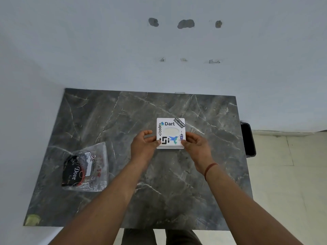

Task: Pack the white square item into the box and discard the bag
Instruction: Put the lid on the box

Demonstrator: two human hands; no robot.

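Observation:
A white square box with stickers ("Dart", "code", a blue bird) and an oval window in its top lies on the dark marble table. Through the window something pale shows. My left hand grips the box's near left side, thumb on top. My right hand grips its near right side the same way. A clear plastic bag with a black "Dove" label lies flat on the table to the left, apart from both hands.
A black bin stands on the floor just past the table's right edge. White walls close the table at the back and left. Tiled floor lies to the right.

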